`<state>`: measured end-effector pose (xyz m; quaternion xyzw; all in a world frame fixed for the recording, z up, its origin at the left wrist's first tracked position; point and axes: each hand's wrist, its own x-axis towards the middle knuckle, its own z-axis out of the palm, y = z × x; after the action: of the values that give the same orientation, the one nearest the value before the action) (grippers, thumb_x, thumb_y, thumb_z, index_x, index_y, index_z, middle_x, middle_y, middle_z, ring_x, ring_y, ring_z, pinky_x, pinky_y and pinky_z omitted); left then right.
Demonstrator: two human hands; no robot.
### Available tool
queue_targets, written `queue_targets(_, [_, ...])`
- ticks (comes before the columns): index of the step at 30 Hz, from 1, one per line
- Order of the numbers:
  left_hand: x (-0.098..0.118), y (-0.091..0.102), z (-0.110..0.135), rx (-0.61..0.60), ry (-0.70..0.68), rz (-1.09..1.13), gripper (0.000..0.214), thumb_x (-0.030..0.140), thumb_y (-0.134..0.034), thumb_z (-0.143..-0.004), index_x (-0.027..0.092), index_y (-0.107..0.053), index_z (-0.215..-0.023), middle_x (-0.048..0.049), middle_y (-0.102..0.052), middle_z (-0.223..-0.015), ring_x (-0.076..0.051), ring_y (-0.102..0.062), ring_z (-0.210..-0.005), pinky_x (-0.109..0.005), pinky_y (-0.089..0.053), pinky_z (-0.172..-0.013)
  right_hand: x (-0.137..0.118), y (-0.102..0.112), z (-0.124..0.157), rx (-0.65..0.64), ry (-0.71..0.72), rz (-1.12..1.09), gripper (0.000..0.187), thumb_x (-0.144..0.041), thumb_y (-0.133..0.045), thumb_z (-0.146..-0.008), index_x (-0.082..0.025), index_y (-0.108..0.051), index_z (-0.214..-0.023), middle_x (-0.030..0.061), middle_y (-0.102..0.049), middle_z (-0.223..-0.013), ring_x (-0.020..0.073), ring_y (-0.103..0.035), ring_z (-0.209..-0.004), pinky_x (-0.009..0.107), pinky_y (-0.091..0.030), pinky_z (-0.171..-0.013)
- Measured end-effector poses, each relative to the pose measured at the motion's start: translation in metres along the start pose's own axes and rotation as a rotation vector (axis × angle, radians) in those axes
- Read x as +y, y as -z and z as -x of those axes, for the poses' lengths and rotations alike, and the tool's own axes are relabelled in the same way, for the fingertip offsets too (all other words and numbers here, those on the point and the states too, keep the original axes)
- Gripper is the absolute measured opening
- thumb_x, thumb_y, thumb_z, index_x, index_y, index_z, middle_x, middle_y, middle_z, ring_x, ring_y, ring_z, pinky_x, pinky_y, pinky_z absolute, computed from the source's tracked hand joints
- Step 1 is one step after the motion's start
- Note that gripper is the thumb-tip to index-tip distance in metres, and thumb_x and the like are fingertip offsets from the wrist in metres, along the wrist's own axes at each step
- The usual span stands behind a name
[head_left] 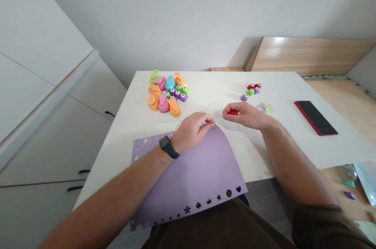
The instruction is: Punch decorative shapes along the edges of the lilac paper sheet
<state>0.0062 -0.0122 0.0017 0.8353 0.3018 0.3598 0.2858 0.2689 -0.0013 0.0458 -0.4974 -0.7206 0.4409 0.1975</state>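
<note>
A sheet of purple paper (199, 166) lies over the table's front edge, with shapes such as a heart, a star and a crown cut along its near edge and more holes at its left. My left hand (195, 129), wearing a dark watch (169, 147) at the wrist, pinches the sheet's far right corner and lifts it a little. Just right of that corner, my right hand (245, 115) is closed around a small red craft punch (234, 112), mostly hidden by the fingers. The punch and the paper are apart.
Several colourful craft punches (163, 102) cluster at the table's back left. A few small punches (250, 92) stand at the back right, beside paper cut-outs (266, 107). A dark phone-like slab with red edges (316, 118) lies at the right of the white table (211, 88).
</note>
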Motion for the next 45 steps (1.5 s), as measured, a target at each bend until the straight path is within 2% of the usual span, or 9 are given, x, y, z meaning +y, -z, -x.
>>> queue_targets(5, [0.0, 0.001, -0.001, 0.001, 0.021, -0.012, 0.006, 0.023, -0.061, -0.101, 0.02, -0.067, -0.101, -0.0048, -0.074, -0.098, -0.019, -0.069, -0.093, -0.035, -0.052, -0.088, 0.018, 0.045, 0.016, 0.132, -0.12, 0.369, 0.021, -0.04, -0.066, -0.088, -0.021, -0.074, -0.09, 0.0017, -0.072, -0.084, 0.0184, -0.061, -0.077, 0.031, -0.045, -0.071])
queue_targets(9, [0.001, 0.002, -0.001, -0.012, 0.044, -0.02, 0.007, 0.022, -0.061, -0.099, 0.02, -0.067, -0.101, -0.0043, -0.075, -0.098, -0.019, -0.07, -0.093, -0.035, -0.054, -0.087, 0.042, 0.073, 0.025, 0.241, -0.339, 0.685, 0.02, -0.035, -0.065, -0.086, -0.022, -0.079, -0.091, 0.005, -0.078, -0.092, 0.0224, -0.066, -0.082, 0.033, -0.046, -0.075])
queue_targets(15, [-0.001, 0.0, -0.001, -0.006, 0.057, -0.023, 0.007, 0.023, -0.063, -0.098, 0.02, -0.067, -0.104, -0.0041, -0.075, -0.1, -0.019, -0.071, -0.095, -0.034, -0.056, -0.09, 0.06, 0.08, 0.023, 0.239, -0.473, 0.846, 0.022, -0.029, -0.063, -0.085, -0.022, -0.083, -0.092, 0.0079, -0.08, -0.097, 0.024, -0.068, -0.082, 0.034, -0.045, -0.074])
queue_targets(19, [-0.004, -0.001, 0.0, -0.022, 0.067, -0.039, 0.016, 0.021, -0.069, -0.093, 0.02, -0.066, -0.108, -0.0042, -0.074, -0.103, -0.018, -0.07, -0.093, -0.034, -0.057, -0.089, 0.055, 0.075, 0.02, 0.382, -0.455, 0.867, 0.022, -0.03, -0.059, -0.088, -0.019, -0.078, -0.088, 0.0107, -0.077, -0.092, 0.0248, -0.067, -0.082, 0.035, -0.043, -0.075])
queue_targets(23, [-0.007, 0.0, 0.0, -0.063, 0.114, -0.058, 0.023, 0.019, -0.07, -0.091, 0.02, -0.065, -0.113, -0.0046, -0.074, -0.106, -0.018, -0.071, -0.09, -0.034, -0.057, -0.087, 0.039, 0.057, 0.013, 0.51, -0.306, 0.549, 0.02, -0.035, -0.055, -0.092, -0.02, -0.068, -0.094, 0.0068, -0.07, -0.085, 0.0209, -0.06, -0.075, 0.033, -0.041, -0.069])
queue_targets(30, [-0.009, 0.004, 0.001, -0.14, 0.177, -0.125, 0.017, 0.022, -0.068, -0.092, 0.019, -0.069, -0.108, -0.0056, -0.076, -0.103, -0.02, -0.072, -0.089, -0.037, -0.057, -0.085, 0.011, 0.018, 0.007, 0.264, 0.003, -0.132, 0.032, -0.019, -0.061, -0.08, -0.023, -0.056, -0.112, -0.0016, -0.054, -0.085, 0.0149, -0.045, -0.072, 0.029, -0.039, -0.065])
queue_targets(34, [-0.009, 0.006, 0.003, -0.145, 0.168, -0.143, 0.014, 0.023, -0.068, -0.092, 0.02, -0.071, -0.105, -0.0061, -0.076, -0.101, -0.021, -0.072, -0.09, -0.036, -0.056, -0.085, 0.008, 0.008, 0.006, 0.178, 0.034, -0.264, 0.038, -0.024, -0.068, -0.084, -0.023, -0.058, -0.12, -0.0019, -0.055, -0.087, 0.0144, -0.047, -0.074, 0.029, -0.041, -0.068])
queue_targets(39, [-0.009, 0.008, 0.003, -0.154, 0.128, -0.177, 0.011, 0.022, -0.067, -0.093, 0.02, -0.072, -0.103, -0.0056, -0.076, -0.098, -0.022, -0.071, -0.09, -0.036, -0.055, -0.083, 0.004, 0.002, 0.0, 0.183, 0.038, -0.524, 0.041, -0.053, -0.063, -0.096, -0.019, -0.061, -0.119, 0.0071, -0.067, -0.099, 0.0159, -0.058, -0.077, 0.03, -0.044, -0.065])
queue_targets(45, [-0.007, 0.009, 0.003, -0.181, 0.115, -0.203, 0.01, 0.021, -0.066, -0.095, 0.019, -0.072, -0.103, -0.006, -0.076, -0.097, -0.023, -0.069, -0.092, -0.037, -0.053, -0.085, 0.003, -0.001, -0.005, 0.148, -0.015, -0.627, 0.051, -0.067, -0.054, -0.097, -0.017, -0.065, -0.102, 0.005, -0.065, -0.079, 0.0135, -0.052, -0.061, 0.029, -0.035, -0.054])
